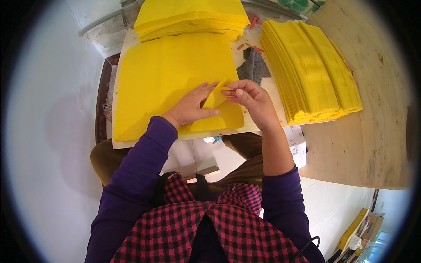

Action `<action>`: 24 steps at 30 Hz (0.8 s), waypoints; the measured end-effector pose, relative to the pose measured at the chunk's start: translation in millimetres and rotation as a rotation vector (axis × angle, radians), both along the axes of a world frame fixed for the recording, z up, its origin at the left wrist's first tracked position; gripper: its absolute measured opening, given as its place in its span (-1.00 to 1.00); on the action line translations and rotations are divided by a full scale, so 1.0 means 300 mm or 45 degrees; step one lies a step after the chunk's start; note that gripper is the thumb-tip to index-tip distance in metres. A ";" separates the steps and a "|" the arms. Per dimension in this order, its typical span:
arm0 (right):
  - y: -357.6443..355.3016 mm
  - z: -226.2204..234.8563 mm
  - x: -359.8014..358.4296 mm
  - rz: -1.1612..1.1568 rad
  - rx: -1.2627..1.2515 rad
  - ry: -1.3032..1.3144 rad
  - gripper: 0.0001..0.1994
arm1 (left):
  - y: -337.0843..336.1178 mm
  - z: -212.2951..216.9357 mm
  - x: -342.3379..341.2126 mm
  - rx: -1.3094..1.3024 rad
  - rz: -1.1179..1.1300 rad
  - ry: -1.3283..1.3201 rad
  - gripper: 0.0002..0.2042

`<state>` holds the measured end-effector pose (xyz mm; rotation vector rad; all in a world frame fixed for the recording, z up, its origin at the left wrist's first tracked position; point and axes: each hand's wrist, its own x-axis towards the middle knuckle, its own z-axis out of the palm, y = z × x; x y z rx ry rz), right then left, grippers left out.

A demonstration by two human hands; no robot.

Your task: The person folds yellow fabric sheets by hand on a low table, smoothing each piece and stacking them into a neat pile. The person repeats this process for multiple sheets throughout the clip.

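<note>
A large yellow fabric sheet (171, 63), perhaps several layers, lies flat on the wooden table in front of me. Near its right front corner a flap (214, 99) is lifted and folded up. My right hand (255, 100) pinches the upper edge of this flap between thumb and fingertips. Resting on the sheet, my left hand (189, 105) has its thumb and fingers spread apart, with the fingertips and thumb against the flap. The underside of the flap is partly hidden by my left hand.
Behind the sheet rises a stack of yellow fabric (190, 17). More folded yellow pieces (307, 72) stand in a thick pile at right. Between them lie a dark grey cloth (253, 65) and red scraps (254, 48). A wooden panel (372, 87) borders the right side.
</note>
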<state>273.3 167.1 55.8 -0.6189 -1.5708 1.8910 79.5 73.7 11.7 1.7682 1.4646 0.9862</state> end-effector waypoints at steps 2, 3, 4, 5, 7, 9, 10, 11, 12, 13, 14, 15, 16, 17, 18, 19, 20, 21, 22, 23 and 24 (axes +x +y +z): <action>-0.001 -0.015 0.009 -0.021 0.031 0.096 -0.85 | 0.007 -0.003 -0.003 -0.071 -0.009 -0.012 -0.36; 0.001 -0.025 0.021 -0.113 0.043 0.004 -0.86 | 0.010 -0.005 -0.006 -0.113 -0.009 -0.018 -0.35; 0.006 -0.037 0.039 -0.153 0.083 -0.038 -0.87 | 0.012 -0.008 -0.008 -0.098 -0.022 -0.040 -0.35; 0.013 -0.050 0.060 -0.157 0.144 -0.033 -0.87 | 0.014 -0.011 -0.009 -0.090 -0.031 -0.062 -0.36; 0.027 -0.078 0.108 -0.125 0.168 -0.325 -0.88 | 0.016 -0.017 -0.011 -0.093 -0.031 -0.101 -0.36; 0.030 -0.108 0.148 -0.051 0.284 -0.467 -0.87 | 0.018 -0.023 -0.011 -0.118 -0.013 -0.133 -0.36; 0.025 -0.120 0.165 -0.012 0.376 -0.487 -0.87 | 0.019 -0.024 -0.012 -0.113 -0.016 -0.128 -0.36; 0.020 -0.129 0.177 0.005 0.434 -0.605 -0.86 | 0.022 -0.025 -0.012 -0.111 -0.020 -0.121 -0.36; 0.015 -0.136 0.184 0.035 0.490 -0.527 -0.85 | 0.023 -0.025 -0.012 -0.119 -0.020 -0.108 -0.36; 0.008 -0.140 0.187 0.042 0.514 -0.549 -0.84 | 0.023 -0.025 -0.011 -0.109 -0.035 -0.120 -0.36; 0.003 -0.141 0.186 0.048 0.537 -0.569 -0.83 | 0.024 -0.025 -0.012 -0.108 -0.045 -0.126 -0.36; 0.001 -0.140 0.182 0.052 0.555 -0.583 -0.84 | 0.024 -0.024 -0.014 -0.093 -0.055 -0.123 -0.36; 0.001 -0.138 0.175 0.058 0.573 -0.596 -0.85 | 0.025 -0.023 -0.015 -0.092 -0.062 -0.118 -0.35; 0.001 -0.135 0.168 0.064 0.597 -0.573 -0.86 | 0.026 -0.023 -0.016 -0.080 -0.069 -0.106 -0.35; 0.002 -0.131 0.162 0.055 0.573 -0.600 -0.88 | 0.027 -0.022 -0.016 -0.067 -0.076 -0.093 -0.35; 0.003 -0.128 0.155 0.046 0.557 -0.590 -0.90 | 0.026 -0.022 -0.016 -0.079 -0.064 -0.094 -0.34; 0.005 -0.125 0.150 0.040 0.523 -0.594 -0.92 | 0.025 -0.022 -0.014 -0.092 -0.052 -0.096 -0.34; 0.006 -0.121 0.147 0.038 0.546 -0.570 -0.92 | 0.024 -0.021 -0.013 -0.106 -0.039 -0.098 -0.34; 0.008 -0.116 0.145 0.037 0.551 -0.560 -0.92 | 0.022 -0.020 -0.013 -0.107 -0.033 -0.089 -0.33; 0.009 -0.111 0.144 0.031 0.544 -0.559 -0.93 | 0.022 -0.019 -0.012 -0.107 -0.028 -0.081 -0.33; 0.009 -0.105 0.142 0.025 0.572 -0.549 -0.92 | 0.022 -0.018 -0.011 -0.108 -0.025 -0.072 -0.33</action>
